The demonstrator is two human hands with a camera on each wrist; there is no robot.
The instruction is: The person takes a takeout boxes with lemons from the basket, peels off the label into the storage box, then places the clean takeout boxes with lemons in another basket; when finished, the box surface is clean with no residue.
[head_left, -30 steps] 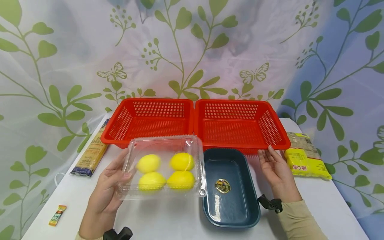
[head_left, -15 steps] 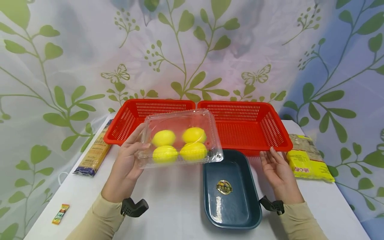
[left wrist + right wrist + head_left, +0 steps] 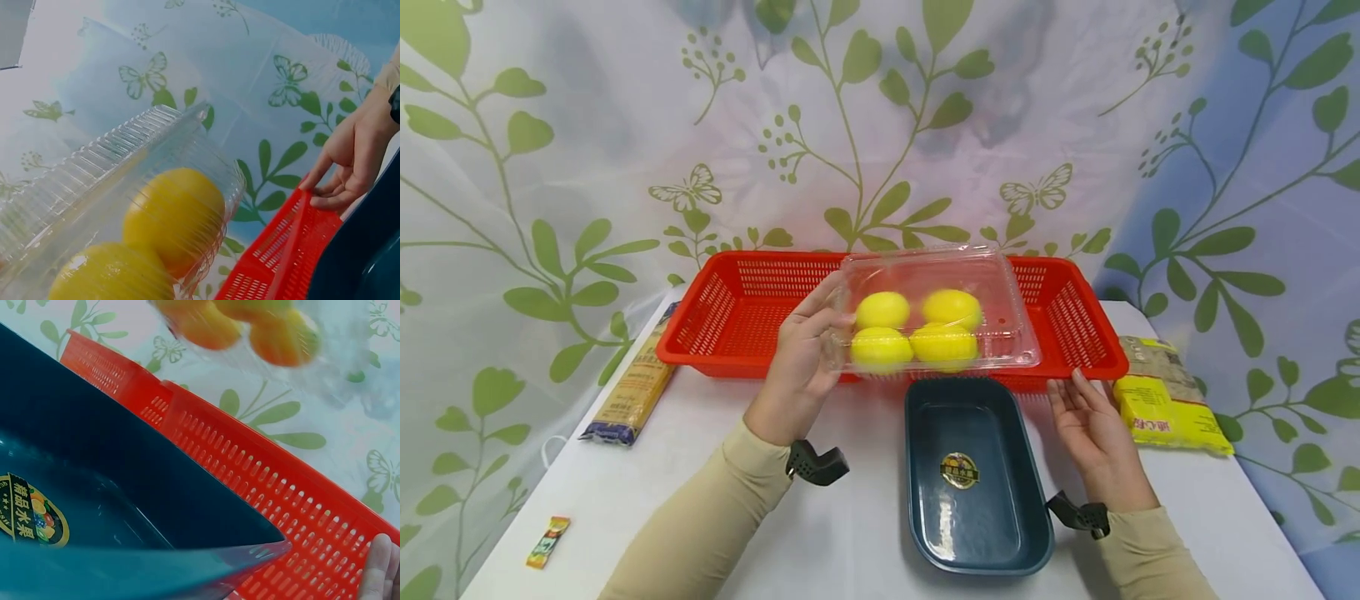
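In the head view my left hand (image 3: 805, 367) grips the left edge of a clear plastic clamshell box (image 3: 925, 268). Several yellow lemons (image 3: 951, 310) lie inside it. The box hangs tilted over the right red basket (image 3: 1078, 304) and overlaps the inner end of the left red basket (image 3: 748, 325). My right hand (image 3: 1093, 429) holds the near right corner of the right basket, thumb at the rim and fingers below it. The left wrist view shows two lemons (image 3: 178, 215) close up through the plastic, with the right hand (image 3: 353, 156) at the basket corner beyond.
A dark blue tray (image 3: 970, 525) with a round gold label stands in front of the right basket. Beyond the baskets' outer ends lie a noodle packet (image 3: 632, 383) on the left and a yellow packet (image 3: 1168, 400) on the right. A small wrapped sachet (image 3: 547, 542) is at front left.
My left hand has carried the lemon box up, rightward and away from me, from in front of the baskets to over the right one. The right hand stays at the basket corner.
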